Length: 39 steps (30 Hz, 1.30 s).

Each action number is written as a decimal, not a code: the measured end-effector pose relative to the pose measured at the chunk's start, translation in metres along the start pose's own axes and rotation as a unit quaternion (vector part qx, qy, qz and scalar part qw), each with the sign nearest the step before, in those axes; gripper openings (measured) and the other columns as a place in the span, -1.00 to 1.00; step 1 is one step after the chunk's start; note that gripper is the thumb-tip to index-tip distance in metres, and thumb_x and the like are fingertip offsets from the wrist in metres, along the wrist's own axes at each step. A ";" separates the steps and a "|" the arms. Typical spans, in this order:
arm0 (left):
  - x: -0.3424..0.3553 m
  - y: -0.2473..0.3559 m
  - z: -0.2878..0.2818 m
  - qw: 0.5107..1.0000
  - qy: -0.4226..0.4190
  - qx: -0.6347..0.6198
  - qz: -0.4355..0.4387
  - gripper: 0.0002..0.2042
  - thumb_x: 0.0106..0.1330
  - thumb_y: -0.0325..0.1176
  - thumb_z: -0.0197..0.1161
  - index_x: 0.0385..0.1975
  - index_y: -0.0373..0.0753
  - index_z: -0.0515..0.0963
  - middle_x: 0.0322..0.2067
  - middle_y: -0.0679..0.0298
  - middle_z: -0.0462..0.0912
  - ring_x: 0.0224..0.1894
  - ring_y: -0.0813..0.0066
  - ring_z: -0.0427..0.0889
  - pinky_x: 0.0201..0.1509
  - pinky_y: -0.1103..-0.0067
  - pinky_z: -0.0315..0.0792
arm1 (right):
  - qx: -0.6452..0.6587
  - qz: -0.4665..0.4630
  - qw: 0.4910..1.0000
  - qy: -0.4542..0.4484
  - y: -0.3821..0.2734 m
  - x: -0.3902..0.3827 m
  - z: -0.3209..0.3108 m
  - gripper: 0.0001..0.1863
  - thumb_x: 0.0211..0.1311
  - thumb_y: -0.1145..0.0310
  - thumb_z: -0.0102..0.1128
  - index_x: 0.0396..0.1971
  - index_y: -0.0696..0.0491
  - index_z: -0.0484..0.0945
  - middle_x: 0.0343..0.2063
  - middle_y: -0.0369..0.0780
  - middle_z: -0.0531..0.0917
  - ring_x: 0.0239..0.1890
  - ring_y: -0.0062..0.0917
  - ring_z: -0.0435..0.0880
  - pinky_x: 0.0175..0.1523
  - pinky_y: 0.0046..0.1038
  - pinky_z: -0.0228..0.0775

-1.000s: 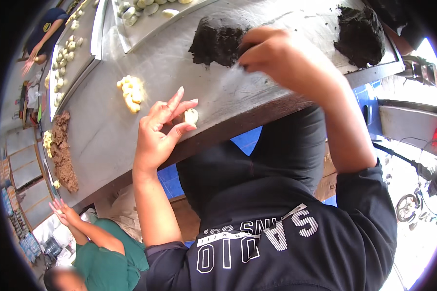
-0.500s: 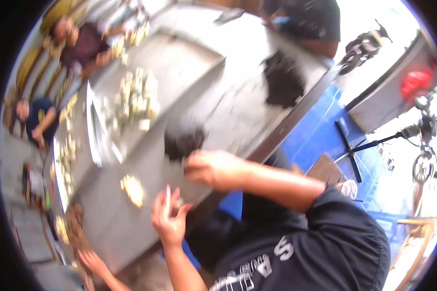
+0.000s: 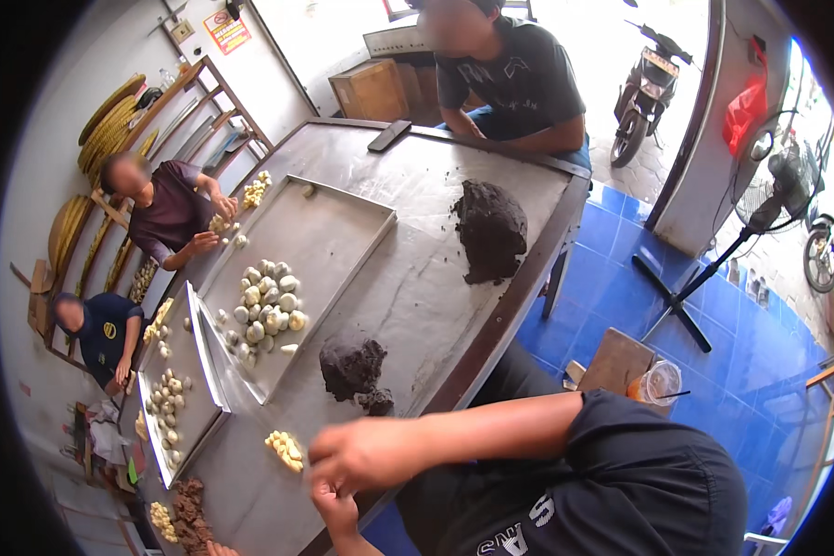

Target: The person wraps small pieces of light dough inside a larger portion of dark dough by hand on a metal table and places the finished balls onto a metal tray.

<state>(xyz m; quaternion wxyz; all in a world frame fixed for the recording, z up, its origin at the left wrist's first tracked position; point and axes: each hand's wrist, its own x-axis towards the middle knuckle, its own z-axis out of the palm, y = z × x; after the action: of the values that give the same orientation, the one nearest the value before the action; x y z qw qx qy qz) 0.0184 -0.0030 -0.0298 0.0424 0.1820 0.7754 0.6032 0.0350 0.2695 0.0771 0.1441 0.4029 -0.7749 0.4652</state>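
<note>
Blue tiles [image 3: 584, 310] flank the worktop [image 3: 403, 301]; by its near edge, right hand [image 3: 366, 454] partly covers left hand [image 3: 336, 508] — fingers bunched, contents hidden; yellow pieces [image 3: 285, 450] beside.

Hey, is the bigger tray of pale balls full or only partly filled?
Partly filled: balls bunch toward the near end of the tray, leaving its far end mostly bare.

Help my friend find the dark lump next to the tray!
Find the big metal table, then the wide tray holding a heap of round, pale pieces. Beside that tray, just beyond the person's right hand, sits the dark lump. Unlike the larger dark lump farther off, it has a small crumbly chunk beside it.
</note>
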 end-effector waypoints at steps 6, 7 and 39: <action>0.030 0.028 -0.001 0.988 -0.109 -0.020 -0.109 -0.41 0.49 -0.61 0.51 0.51 -0.39 0.54 0.14 0.12 0.87 0.15 0.51 0.81 0.31 0.55 0.62 | -0.158 0.013 0.985 0.069 0.043 -0.028 -0.024 -0.51 0.27 0.17 0.57 0.15 0.06 0.75 0.06 -0.12 0.69 0.18 -0.16 0.70 0.25 -0.15 0.65; 0.030 0.029 -0.002 0.988 -0.099 -0.019 -0.114 -0.41 0.49 -0.61 0.51 0.51 -0.39 0.54 0.14 0.12 0.87 0.15 0.51 0.81 0.31 0.55 0.62 | -0.194 0.059 0.975 0.089 0.048 -0.034 -0.029 -0.49 0.23 0.13 0.62 0.11 0.05 0.77 0.06 -0.15 0.68 0.17 -0.19 0.70 0.25 -0.17 0.66; 0.029 0.062 0.008 0.939 -0.060 0.331 0.072 -0.85 0.58 -0.41 0.44 -0.15 -0.31 0.61 0.11 0.08 0.68 0.06 0.16 0.69 0.16 0.36 0.59 | -0.330 0.050 0.943 0.001 0.068 -0.056 -0.016 -0.88 0.20 0.28 0.45 -0.35 -0.01 0.77 0.08 -0.21 0.66 0.27 -0.23 0.61 0.30 -0.26 0.58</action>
<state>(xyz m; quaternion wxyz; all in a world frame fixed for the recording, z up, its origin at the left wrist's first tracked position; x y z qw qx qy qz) 0.0084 0.0268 0.0311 -0.0171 0.2773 0.9119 0.3021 0.0170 0.3269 0.0106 0.2462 0.2927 -0.9041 0.1905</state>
